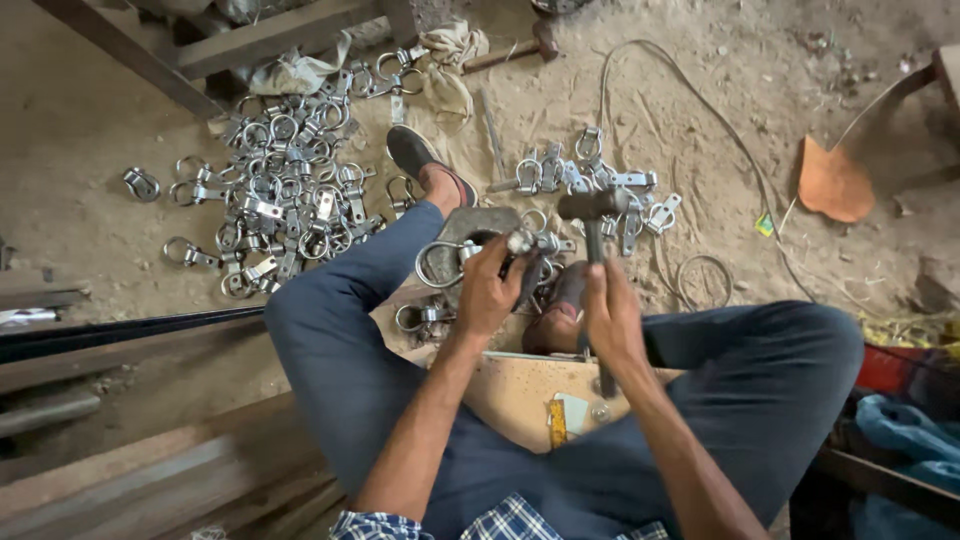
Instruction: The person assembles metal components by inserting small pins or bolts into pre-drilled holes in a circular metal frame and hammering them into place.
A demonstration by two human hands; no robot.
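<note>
We see big ring-clamp pile (285, 195) left of our shoe (420, 160), smaller pile (600, 185) right, metal block (475, 230) between.

The left hand (490, 290) covers most of the small metal fitting (522, 243) it holds, so the fitting's shape and how it meets the steel ring (432, 268) cannot be told, and the fingers (508, 262) hide the contact itself. The hammer (592, 208) shows its head, but its handle vanishes inside the right hand (612, 315). The second hammer (520, 45) and timber beams (270, 35) are cut off by the top edge, and the blue cloth (900, 430) by the right edge.
</note>
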